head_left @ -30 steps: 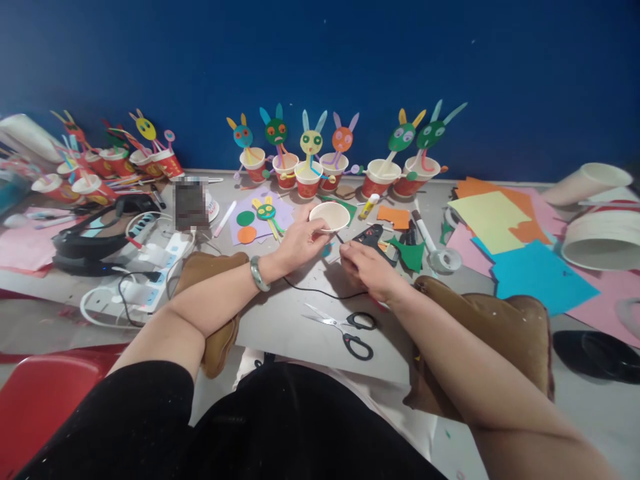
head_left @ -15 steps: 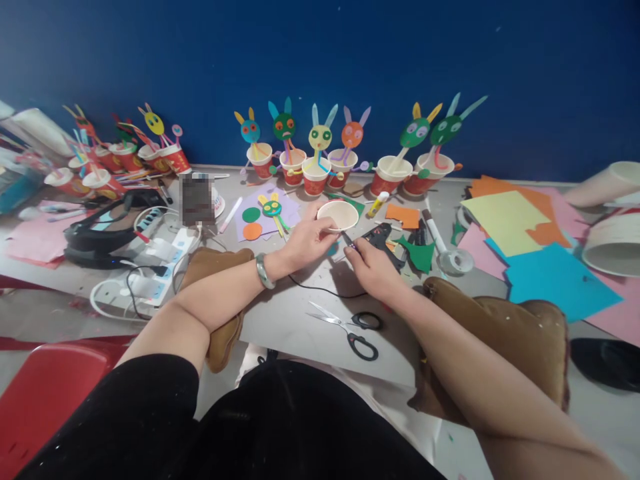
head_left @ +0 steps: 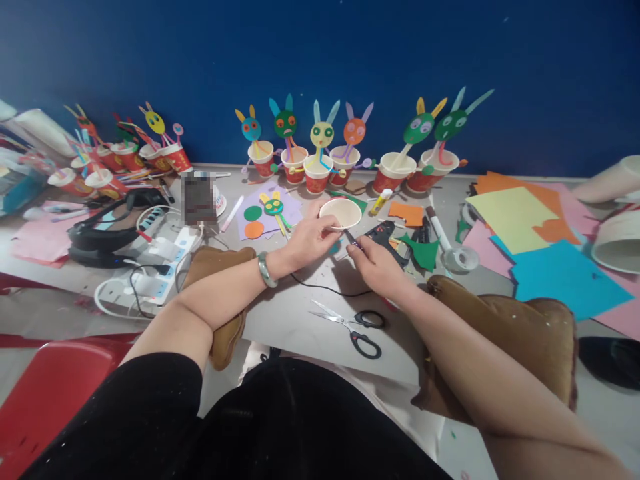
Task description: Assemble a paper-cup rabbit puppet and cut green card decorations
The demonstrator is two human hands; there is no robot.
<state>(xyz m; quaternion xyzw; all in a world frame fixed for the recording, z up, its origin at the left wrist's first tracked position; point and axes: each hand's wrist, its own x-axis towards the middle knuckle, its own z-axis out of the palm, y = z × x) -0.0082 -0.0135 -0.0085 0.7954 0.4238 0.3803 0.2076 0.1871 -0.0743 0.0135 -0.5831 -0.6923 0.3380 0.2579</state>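
Note:
A white-rimmed paper cup [head_left: 341, 212] is gripped by my left hand [head_left: 311, 241], fingers round its near left side. My right hand [head_left: 376, 261] is closed on a thin dark pen-like tool [head_left: 351, 239], whose tip points at the cup's near side. Whether the tip touches the cup I cannot tell. Just right of the cup lies a black glue gun [head_left: 384, 233], partly behind my right hand. Black-handled scissors [head_left: 350, 322] lie with their blades apart on the table in front of my hands.
Several red cups [head_left: 317, 180] with paper rabbit figures stand along the blue wall. Coloured paper [head_left: 560, 277] and a tape roll [head_left: 461, 259] lie to the right. At left are a power strip [head_left: 173, 267] and a headset [head_left: 107, 237]. Brown cushions [head_left: 510, 333] flank the front edge.
The whole view has shifted slightly. Both hands keep nearly the same pose at the cup, and no object has visibly been picked up or let go.

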